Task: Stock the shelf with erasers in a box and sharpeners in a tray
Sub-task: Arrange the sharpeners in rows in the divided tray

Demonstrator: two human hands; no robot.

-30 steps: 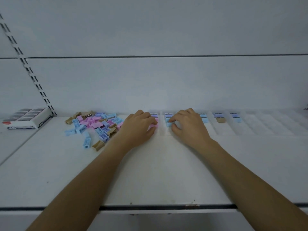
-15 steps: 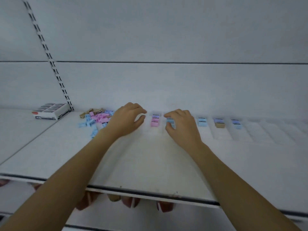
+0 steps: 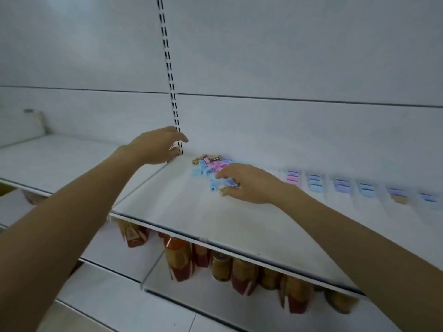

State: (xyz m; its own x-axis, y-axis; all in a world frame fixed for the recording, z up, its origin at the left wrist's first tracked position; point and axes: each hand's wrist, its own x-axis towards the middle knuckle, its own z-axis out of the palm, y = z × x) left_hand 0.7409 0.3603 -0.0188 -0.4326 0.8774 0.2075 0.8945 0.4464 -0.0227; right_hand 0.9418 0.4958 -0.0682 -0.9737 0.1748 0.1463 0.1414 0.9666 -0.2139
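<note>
Bottles (image 3: 179, 257) stand beneath the shelf (image 3: 215, 219). On it, the right hand (image 3: 249, 183) hangs curled over the loose sharpeners (image 3: 208, 167); I cannot tell if it grips one. Just right, the tray (image 3: 328, 200) holds a few more. Farther back, the left hand (image 3: 155, 147) hovers by the slotted upright (image 3: 170, 92), its grip too blurred to judge.

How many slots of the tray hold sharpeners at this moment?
6 slots, in one row on the tray right of the right hand: pink, blue, purple, blue, purple over tan, pale blue at the edge. Blur may hide more.
</note>
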